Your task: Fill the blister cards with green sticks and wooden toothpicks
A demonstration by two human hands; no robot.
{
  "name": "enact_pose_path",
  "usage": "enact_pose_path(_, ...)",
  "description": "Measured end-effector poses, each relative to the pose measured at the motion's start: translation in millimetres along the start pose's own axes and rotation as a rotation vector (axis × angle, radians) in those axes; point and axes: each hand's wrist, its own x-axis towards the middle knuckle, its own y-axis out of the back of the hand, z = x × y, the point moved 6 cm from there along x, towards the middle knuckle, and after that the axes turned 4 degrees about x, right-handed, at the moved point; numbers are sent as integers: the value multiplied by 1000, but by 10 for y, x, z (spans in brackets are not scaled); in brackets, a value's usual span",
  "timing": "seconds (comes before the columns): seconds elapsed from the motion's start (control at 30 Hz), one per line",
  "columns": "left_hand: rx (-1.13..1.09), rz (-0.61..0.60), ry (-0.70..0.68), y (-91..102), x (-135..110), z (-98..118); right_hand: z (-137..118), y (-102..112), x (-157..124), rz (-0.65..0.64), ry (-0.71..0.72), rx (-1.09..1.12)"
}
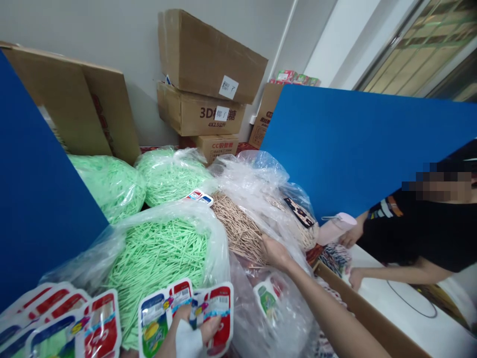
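Left hand (194, 330) fingers gripping sachet packets (186, 311), near centre | right hand (275, 252) fingers spreading open, reaching into the bag of brown sticks (238, 226), centre | green sticks bag (160, 258) lying left of it

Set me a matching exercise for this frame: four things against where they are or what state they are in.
Things:
1. right hand
2. left hand
3. green sticks
4. cardboard boxes

Places or states:
A. stacked against the back wall
B. reaching into the bag of tan sticks
C. holding printed packets
D. heaped in a clear plastic bag

Pairs: 1-B, 2-C, 3-D, 4-A
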Motion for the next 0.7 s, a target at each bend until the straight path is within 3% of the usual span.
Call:
enact_pose_path(0.17, -373, 28, 83, -142, 0, 175, -59, 35, -60, -46, 24, 447)
enact_pose_path(0.37, -640, -167, -64, -353, 342, 744, -287, -143, -410, -388, 52, 913)
enact_pose_path(0.47, -610, -234, -132, -508, 546, 926, -458, -233, -620, -609, 51, 1215)
enact_pose_path(0.53, -567, -292, -125, -637, 620, 927, -575, -266, -718, -715, 57, 1369)
enact_pose_path(0.7, -519, -332, -67, -794, 562, 693, -760, -335, -813, -712, 46, 1420)
